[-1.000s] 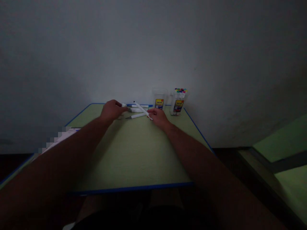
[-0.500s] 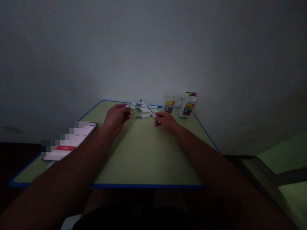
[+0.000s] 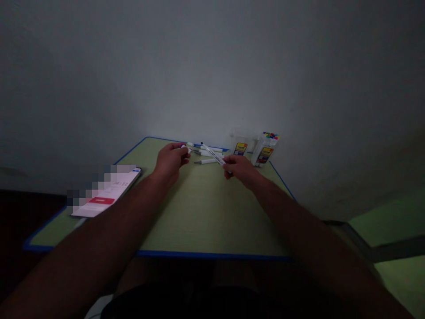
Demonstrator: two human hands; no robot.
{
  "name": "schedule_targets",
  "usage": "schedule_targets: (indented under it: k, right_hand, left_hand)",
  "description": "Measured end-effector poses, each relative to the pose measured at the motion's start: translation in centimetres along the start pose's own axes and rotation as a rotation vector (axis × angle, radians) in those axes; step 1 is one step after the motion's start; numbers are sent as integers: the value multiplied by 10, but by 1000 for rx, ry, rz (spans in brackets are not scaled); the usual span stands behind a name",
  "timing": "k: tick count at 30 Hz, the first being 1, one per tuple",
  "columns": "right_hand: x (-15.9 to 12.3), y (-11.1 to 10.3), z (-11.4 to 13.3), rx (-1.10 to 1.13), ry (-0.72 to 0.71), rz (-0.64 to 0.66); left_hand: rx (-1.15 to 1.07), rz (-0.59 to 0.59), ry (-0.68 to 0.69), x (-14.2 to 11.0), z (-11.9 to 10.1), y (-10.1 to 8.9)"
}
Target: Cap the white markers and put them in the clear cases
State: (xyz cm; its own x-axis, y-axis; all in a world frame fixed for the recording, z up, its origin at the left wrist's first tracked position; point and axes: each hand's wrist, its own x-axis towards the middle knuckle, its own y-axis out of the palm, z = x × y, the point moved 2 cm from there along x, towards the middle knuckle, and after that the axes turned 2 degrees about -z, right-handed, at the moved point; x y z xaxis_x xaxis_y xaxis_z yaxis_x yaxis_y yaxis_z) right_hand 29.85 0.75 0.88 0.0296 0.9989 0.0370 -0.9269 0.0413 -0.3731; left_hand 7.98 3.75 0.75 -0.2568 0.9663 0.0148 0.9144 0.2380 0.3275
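My left hand [image 3: 170, 161] is closed, pinching a small white marker cap [image 3: 186, 149] with a purple end between thumb and fingers. In my right hand [image 3: 239, 167] is a white marker [image 3: 213, 153], gripped near its lower end. Its bare dark tip slants up and left, apart from the cap. Behind and below it, several white markers lie on the table, among them a marker [image 3: 203, 162] with its grey tip pointing left. Another small white cap [image 3: 190, 144] rests beyond my left hand.
A clear plastic case [image 3: 240, 147] with a yellow label stands behind my right hand. Beside it, a second case [image 3: 264, 153] holds several colour-topped markers. A lit phone [image 3: 106, 195] sits on the left of the blue-edged table [image 3: 199, 221], against a wall [image 3: 212, 71].
The whole view has shifted, so the table and both hands appear a little further right. Both hands keep their grip on the cap and the marker.
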Motion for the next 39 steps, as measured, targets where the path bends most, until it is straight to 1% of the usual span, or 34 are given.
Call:
schedule_targets:
  k: [3,8,11,19,29,34,39]
  right_hand:
    - [-5,-2,-4,53,-4,-4]
    - [-13,-4,-21,143,52,-25]
    - [-16,-6,-25,159,34,-14]
    - [-16,-9,-29,101,-73,-33]
    - [-20,-6,-25,63,-152,-21]
    - [-18,-6,-28,119,-172,-45]
    - [-15,-5,-32,123,-169,-66]
  left_hand:
    - [-1,3,-5,-1,0,1]
    - [8,24,-27,-4,-1,1]
    - [24,27,-38,-4,0,0]
    - [40,42,-31,1,6,-2]
    - [68,58,-11,-2,7,-3]
    - [87,49,7,-2,6,-3]
    - [90,46,-1,-3,5,-3]
